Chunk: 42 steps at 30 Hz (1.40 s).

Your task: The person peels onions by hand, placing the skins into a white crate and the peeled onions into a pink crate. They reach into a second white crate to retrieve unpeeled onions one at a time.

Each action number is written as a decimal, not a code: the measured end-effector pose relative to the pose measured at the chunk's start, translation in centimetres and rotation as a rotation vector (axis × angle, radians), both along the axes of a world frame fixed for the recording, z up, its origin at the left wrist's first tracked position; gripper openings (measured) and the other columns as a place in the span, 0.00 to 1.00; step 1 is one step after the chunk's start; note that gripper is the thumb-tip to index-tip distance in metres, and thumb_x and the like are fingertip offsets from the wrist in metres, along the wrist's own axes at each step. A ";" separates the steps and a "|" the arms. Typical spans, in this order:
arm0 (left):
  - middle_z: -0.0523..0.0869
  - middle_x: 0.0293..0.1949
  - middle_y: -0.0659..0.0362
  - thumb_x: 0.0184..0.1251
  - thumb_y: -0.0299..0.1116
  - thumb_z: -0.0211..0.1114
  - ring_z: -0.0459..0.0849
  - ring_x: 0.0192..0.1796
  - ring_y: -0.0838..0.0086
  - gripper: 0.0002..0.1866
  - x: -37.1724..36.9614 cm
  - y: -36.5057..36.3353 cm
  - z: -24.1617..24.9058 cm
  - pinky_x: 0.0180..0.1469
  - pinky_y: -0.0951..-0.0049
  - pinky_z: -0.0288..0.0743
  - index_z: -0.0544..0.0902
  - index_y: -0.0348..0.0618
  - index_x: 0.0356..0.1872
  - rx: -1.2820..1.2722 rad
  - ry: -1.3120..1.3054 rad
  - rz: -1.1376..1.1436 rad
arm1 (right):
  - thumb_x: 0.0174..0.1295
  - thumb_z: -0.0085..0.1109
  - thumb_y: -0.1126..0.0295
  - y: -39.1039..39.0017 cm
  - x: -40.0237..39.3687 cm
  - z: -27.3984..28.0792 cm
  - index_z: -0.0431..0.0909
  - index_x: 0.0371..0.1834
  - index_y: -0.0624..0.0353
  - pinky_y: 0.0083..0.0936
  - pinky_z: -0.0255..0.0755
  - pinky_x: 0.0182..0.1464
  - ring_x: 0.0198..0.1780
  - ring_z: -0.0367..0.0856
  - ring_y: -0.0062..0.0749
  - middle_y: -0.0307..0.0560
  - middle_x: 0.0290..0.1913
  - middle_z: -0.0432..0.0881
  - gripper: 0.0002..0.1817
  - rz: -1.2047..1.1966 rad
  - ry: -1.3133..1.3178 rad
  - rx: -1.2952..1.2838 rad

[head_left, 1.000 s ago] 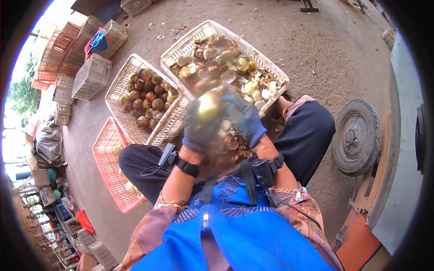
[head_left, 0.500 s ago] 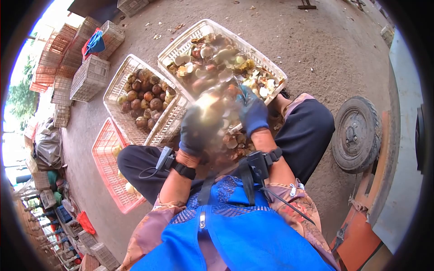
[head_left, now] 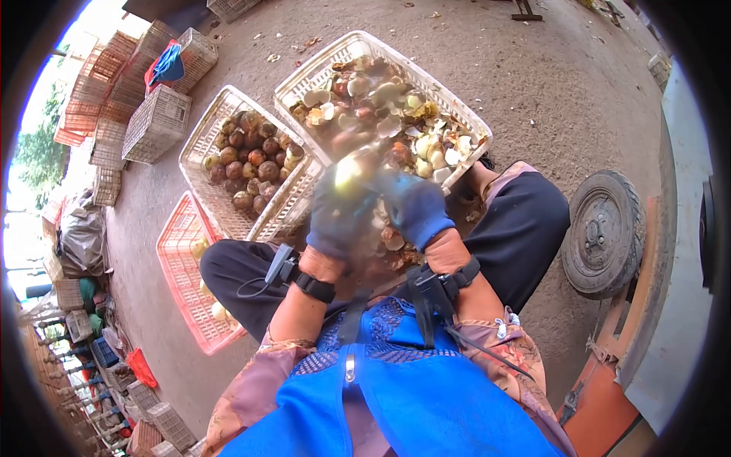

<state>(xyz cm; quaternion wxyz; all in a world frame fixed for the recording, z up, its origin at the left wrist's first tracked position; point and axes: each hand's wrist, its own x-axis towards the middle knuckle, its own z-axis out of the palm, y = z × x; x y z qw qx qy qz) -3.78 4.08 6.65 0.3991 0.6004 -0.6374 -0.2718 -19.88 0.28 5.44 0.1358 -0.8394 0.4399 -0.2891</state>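
Observation:
My left hand (head_left: pixel 335 217), in a dark blue glove, is closed round a pale, round peeled fruit (head_left: pixel 353 170); glare and blur soften its outline. Close beside it, on the right, my gloved right hand (head_left: pixel 416 207) has its fingers curled in toward the fruit. Whatever it grips is hidden by the blur. Both hands are over the near side of a white plastic crate (head_left: pixel 464 114) holding pale and brown peels (head_left: pixel 388 95). Left of it, a second white crate (head_left: pixel 199 145) holds many round brown fruits (head_left: pixel 255 158).
A pink crate (head_left: pixel 179 251) with a few pale fruits stands by my left knee. Stacked crates (head_left: pixel 156 126) are farther left. On the right are a wheel (head_left: pixel 603 232) and an orange frame (head_left: pixel 601 388). Peel scraps lie on the concrete floor (head_left: pixel 525 91).
My right hand has come down and left, closer to my left hand and the pale fruit. My left hand has risen slightly, still holding the fruit. The view has shifted a little.

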 end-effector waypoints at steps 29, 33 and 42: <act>0.81 0.48 0.59 0.60 0.25 0.70 0.81 0.43 0.77 0.29 0.5 -0.9 2.2 0.43 0.78 0.79 0.71 0.40 0.64 0.247 0.853 0.000 | 0.64 0.54 0.67 0.9 1.3 -1.9 0.76 0.41 0.61 0.45 0.72 0.38 0.34 0.80 0.55 0.59 0.32 0.79 0.08 0.090 -0.742 0.481; 0.80 0.49 0.59 0.54 0.22 0.73 0.79 0.50 0.77 0.28 1.7 -1.2 0.2 0.52 0.74 0.78 0.73 0.40 0.57 0.024 0.359 -0.087 | 0.63 0.56 0.66 1.0 0.5 -1.5 0.76 0.39 0.61 0.46 0.71 0.41 0.38 0.80 0.57 0.61 0.34 0.80 0.09 0.063 -0.601 0.529; 0.79 0.49 0.54 0.54 0.24 0.74 0.80 0.51 0.69 0.28 1.0 -0.7 -1.6 0.55 0.70 0.75 0.73 0.41 0.56 -0.305 -0.119 -0.001 | 0.62 0.57 0.65 0.2 -0.8 -0.1 0.80 0.39 0.62 0.46 0.73 0.44 0.40 0.81 0.59 0.63 0.36 0.82 0.11 0.145 -0.260 0.351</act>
